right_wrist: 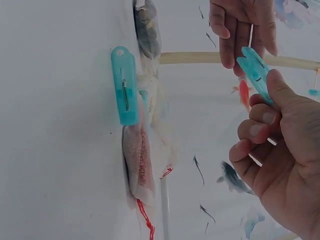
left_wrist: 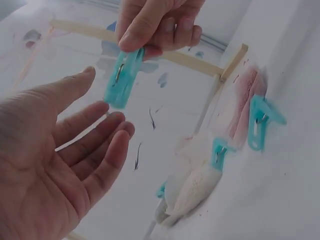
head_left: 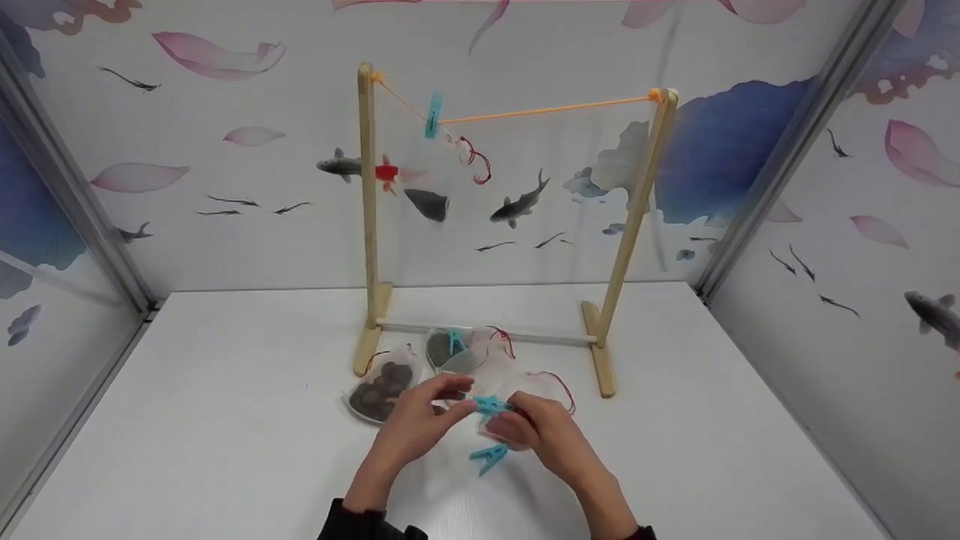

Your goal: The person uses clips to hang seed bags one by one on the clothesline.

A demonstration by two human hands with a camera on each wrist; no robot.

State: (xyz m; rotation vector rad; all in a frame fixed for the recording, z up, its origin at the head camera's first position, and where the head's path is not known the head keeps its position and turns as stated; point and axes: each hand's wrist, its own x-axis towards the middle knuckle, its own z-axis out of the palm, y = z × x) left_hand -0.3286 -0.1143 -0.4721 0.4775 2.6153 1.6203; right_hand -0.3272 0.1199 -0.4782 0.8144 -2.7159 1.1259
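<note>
A light-blue clothespin (head_left: 491, 406) is pinched by its handle end between the thumb and fingers of my right hand (head_left: 551, 435). Its other end points at my left hand (head_left: 424, 416), whose loosely bent fingers and thumb are spread around that tip without gripping it. Below the hands lies a second blue clothespin (head_left: 489, 456), beside a mesh drawstring pouch with reddish contents (right_wrist: 137, 160). Another clothespin (left_wrist: 219, 155) sits by a pale pouch (left_wrist: 195, 192) further along. Part of the reddish pouch is hidden behind my right hand in the head view.
A wooden frame (head_left: 369, 187) carries an orange cord (head_left: 547, 112). One clothespin (head_left: 433, 116) hangs there with a sheer pouch of dark contents (head_left: 427, 204). At its foot lie a pouch of brown round pieces (head_left: 379, 390) and a grey-green pouch (head_left: 442, 351) with a clothespin (head_left: 455, 343) on it.
</note>
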